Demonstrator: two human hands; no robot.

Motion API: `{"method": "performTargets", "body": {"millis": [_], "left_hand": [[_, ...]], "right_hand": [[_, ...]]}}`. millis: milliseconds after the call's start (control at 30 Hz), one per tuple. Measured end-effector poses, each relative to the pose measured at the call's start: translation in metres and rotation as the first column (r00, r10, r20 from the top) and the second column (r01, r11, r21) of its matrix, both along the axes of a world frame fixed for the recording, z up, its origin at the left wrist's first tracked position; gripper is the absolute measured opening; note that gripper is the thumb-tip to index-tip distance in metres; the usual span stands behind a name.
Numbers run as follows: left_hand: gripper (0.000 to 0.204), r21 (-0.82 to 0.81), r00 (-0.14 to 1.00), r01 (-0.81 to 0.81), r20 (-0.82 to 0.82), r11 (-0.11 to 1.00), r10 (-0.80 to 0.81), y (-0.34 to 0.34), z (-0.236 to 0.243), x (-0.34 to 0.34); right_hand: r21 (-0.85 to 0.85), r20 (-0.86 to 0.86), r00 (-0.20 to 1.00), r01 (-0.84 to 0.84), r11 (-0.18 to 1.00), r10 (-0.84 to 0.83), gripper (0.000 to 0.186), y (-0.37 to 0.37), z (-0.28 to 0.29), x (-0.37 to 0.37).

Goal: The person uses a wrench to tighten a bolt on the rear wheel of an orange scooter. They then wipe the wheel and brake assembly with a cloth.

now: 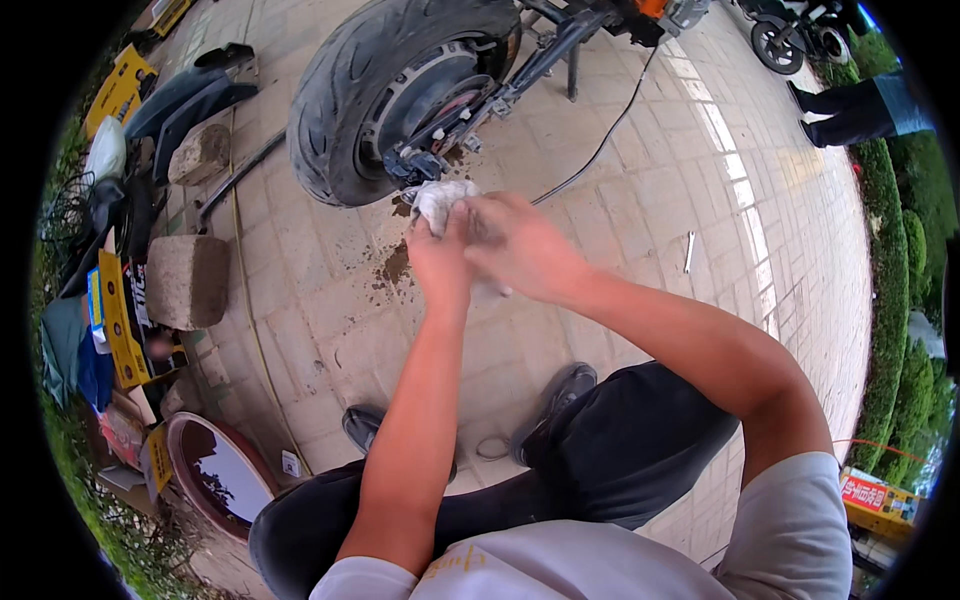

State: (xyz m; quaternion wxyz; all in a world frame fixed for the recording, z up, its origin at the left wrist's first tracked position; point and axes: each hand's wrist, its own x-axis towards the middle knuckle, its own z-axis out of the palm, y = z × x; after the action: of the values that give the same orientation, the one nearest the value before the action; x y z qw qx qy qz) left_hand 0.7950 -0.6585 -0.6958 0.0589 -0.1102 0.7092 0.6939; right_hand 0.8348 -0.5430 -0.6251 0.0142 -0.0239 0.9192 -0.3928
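My left hand [440, 258] is closed on a crumpled white rag [445, 203], held low in front of me. My right hand [525, 248] is beside it, smeared by motion; its fingers do not show clearly. A dark patch between the two hands is too blurred to name. Just beyond the rag stands the rear wheel [335, 105] of a motorbike with a wide black tyre. The end of its axle and the dark swingarm parts [415, 165] are close to the rag, whether touching I cannot tell. Dark wet stains [393, 265] mark the paving below.
A wrench [690, 252] lies on the paving at right. Along the left are stone blocks [188, 282], yellow boxes [122, 320], dark body panels [185, 105] and a basin [262, 468] of water. A black cable [608, 140] trails from the bike. Another person's legs [850, 110] show far right.
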Motion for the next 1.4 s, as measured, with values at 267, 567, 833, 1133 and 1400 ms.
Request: {"method": "performTargets", "body": {"millis": [267,567,833,1133,1400], "left_hand": [[0.043,0.627,0.834,0.159,0.329,0.763,-0.444,-0.02,0.035,-0.009],[0.038,0.204,0.998,0.021,0.054,0.979,-0.032,-0.099,0.105,-0.065],[0.034,0.259,0.984,0.011,-0.177,0.966,0.037,-0.107,0.147,-0.11],[0.034,0.277,0.998,-0.037,0.051,0.96,0.024,-0.1,0.097,-0.085],[0.031,0.27,0.997,-0.027,0.078,0.962,0.006,-0.085,0.085,-0.073]], "right_hand": [[-0.086,-0.31,0.929,0.183,0.979,-0.201,0.041,0.011,-0.063,-0.019],[-0.362,-0.248,0.892,0.276,0.891,-0.377,0.035,-0.027,-0.071,-0.078],[-0.377,-0.114,0.928,0.291,0.879,-0.356,0.035,-0.015,-0.069,-0.064],[-0.192,-0.121,0.979,0.14,0.971,-0.165,0.037,-0.01,-0.061,-0.076],[-0.124,-0.183,0.973,0.121,0.985,-0.143,0.031,-0.004,-0.075,-0.08]]}}
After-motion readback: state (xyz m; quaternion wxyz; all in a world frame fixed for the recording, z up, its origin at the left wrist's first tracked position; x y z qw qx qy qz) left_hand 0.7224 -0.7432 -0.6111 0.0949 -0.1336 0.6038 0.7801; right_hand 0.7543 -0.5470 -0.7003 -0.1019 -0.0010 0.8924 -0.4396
